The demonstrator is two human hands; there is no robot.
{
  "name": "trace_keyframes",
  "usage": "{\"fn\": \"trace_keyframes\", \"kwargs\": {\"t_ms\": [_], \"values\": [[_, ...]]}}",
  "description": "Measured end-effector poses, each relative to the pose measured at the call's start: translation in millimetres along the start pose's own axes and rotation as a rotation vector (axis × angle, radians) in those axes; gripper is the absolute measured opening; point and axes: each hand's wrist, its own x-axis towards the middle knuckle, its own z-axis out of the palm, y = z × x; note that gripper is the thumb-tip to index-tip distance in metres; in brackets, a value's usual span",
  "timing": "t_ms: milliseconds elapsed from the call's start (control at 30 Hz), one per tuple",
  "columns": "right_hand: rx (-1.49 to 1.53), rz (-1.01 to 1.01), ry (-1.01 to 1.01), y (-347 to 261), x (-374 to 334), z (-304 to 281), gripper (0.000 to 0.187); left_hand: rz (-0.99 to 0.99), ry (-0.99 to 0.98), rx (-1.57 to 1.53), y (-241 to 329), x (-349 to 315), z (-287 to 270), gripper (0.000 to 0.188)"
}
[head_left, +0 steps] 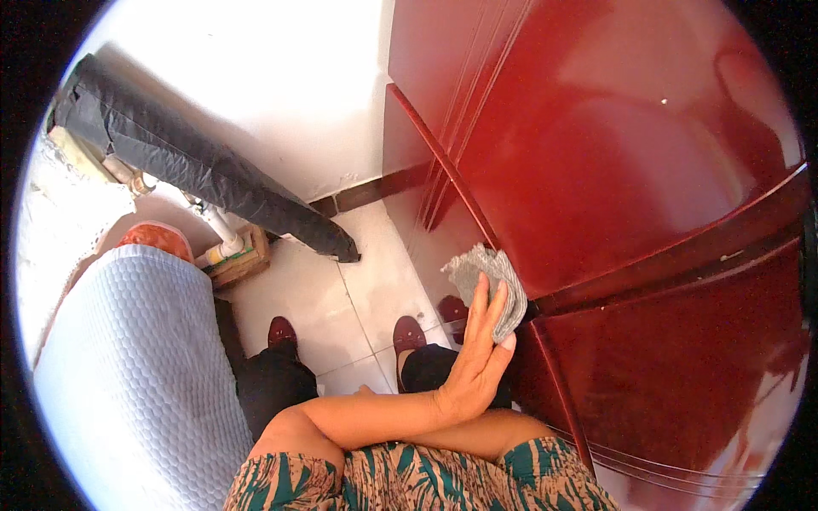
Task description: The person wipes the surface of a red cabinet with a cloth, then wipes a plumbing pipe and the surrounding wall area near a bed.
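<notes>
My left hand (477, 366) reaches across to the right and holds a folded grey cloth (490, 277). Its fingers lie over the cloth, pressing it to the edge of a glossy dark red door (613, 170). This spot is close to the gap between the upper door and a lower red door (673, 383); the two look like refrigerator doors. My right forearm crosses beneath the left one. Only a small bit of my right hand (365, 390) peeks out above the left forearm, so its fingers are hidden.
At left, a long black-wrapped roll (196, 162) leans by the white wall (281, 77). White pipes (220, 226) and a small wooden box (243, 260) sit behind it. A pale blue quilted cover (136, 358) lies near left. White floor tiles (319, 315) are underfoot.
</notes>
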Motion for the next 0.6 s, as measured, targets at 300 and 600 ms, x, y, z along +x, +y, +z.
{"fn": "trace_keyframes", "kwargs": {"t_ms": [300,600], "values": [[0.065,0.031,-0.069,3,-10,-4,0.041,-0.274,0.262,-0.159,-104,34,-25,0.060],[0.132,0.055,-0.104,7,-14,-9,0.043,-0.304,0.078,-0.114,-47,14,-29,0.070]]}}
